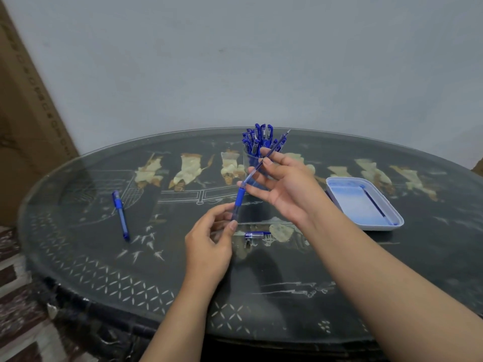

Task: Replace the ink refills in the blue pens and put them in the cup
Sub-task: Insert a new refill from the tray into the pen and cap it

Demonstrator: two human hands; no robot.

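Observation:
My left hand (209, 244) pinches the lower end of a clear pen barrel with a blue grip (239, 197). My right hand (285, 181) pinches a thin ink refill (274, 148) that runs up out of the barrel, tip pointing up and to the right. A clear cup (252, 160) crowded with several blue pens stands just behind my hands. A blue pen cap (256, 235) lies on the table below my hands. One whole capped blue pen (120, 215) lies to the left.
A white tray (366, 205) at the right holds a single dark refill (375, 202). The dark oval table (104, 270) has a glass top and pale inlaid figures. A cardboard box (23, 113) leans at the far left, against the wall.

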